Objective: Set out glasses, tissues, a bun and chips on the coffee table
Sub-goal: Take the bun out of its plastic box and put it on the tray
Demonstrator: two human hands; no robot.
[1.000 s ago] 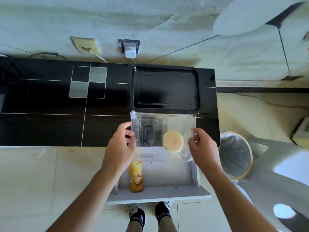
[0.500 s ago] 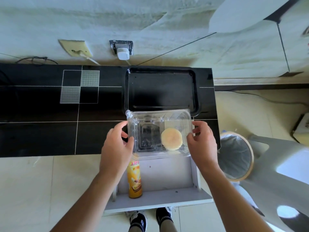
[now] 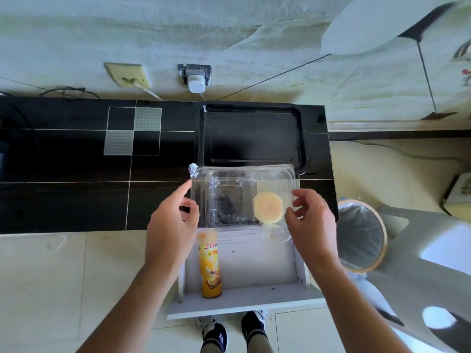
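A clear plastic clamshell box (image 3: 230,200) lies on the near edge of the black coffee table (image 3: 76,202), its front right corner hanging over the edge. A round pale bun (image 3: 267,207) sits in its right half. My left hand (image 3: 173,222) is at the box's left side, fingers spread, index tip by the corner. My right hand (image 3: 312,220) is at the right side, fingers loose and apart. A yellow chips can (image 3: 210,271) lies in the open white drawer (image 3: 254,300) below. No glasses or tissues are in view.
A black tray (image 3: 201,138) sits on the table just behind the box. A lined bin (image 3: 362,238) stands on the floor to the right, beside a white plastic chair (image 3: 438,253). Wall sockets with plugs are behind the table. My feet are under the drawer.
The box moved from above the drawer onto the table's front edge. Both hands have loosened from its sides and their fingers have spread.
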